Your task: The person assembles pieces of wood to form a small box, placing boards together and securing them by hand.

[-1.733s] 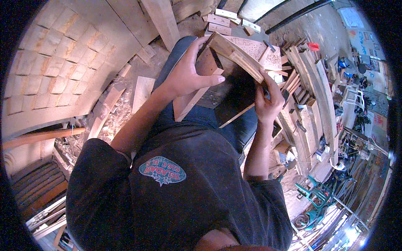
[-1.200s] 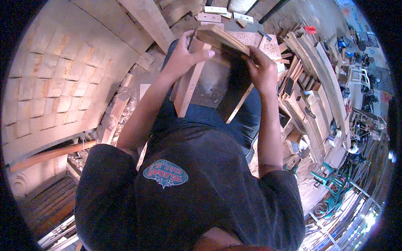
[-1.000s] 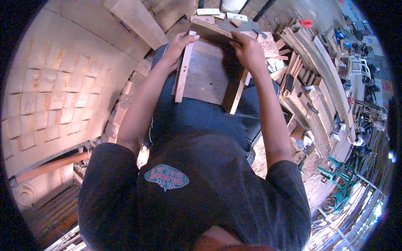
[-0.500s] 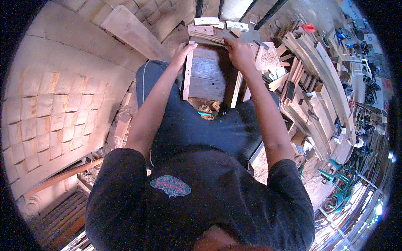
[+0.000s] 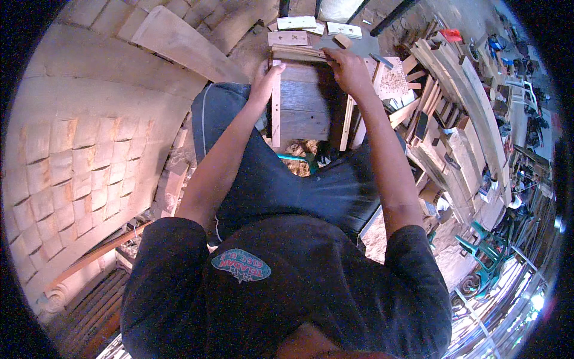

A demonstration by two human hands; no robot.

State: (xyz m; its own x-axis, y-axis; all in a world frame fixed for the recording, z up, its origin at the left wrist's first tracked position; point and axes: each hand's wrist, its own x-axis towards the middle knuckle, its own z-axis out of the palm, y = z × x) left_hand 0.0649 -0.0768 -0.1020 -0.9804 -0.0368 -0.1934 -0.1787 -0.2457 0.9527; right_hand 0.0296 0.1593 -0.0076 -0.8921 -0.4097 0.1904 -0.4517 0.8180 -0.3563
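Between my knees is a frame of pale wooden strips, above a worn wooden board (image 5: 302, 99). My left hand (image 5: 266, 82) is closed round the far end of the left strip (image 5: 276, 116), its thumb on top and its other fingers mostly hidden. My right hand (image 5: 351, 70) pinches the right end of the far rail (image 5: 296, 52), which runs crosswise. A right strip (image 5: 347, 124) with small holes stands below my right wrist. Whether the strips are joined at the corners I cannot tell.
Pale wooden plates (image 5: 296, 23) with cut-outs and a small wood block (image 5: 342, 40) lie beyond the frame. Stacked timber (image 5: 466, 119) fills the right side. A large carved wooden panel (image 5: 89, 155) stands at the left. A green chair (image 5: 487, 248) is at lower right.
The frame has turned slightly, and its left strip now points more directly toward me. The right strip shows farther to the right. Both hands keep their hold; the whole view has shifted a little.
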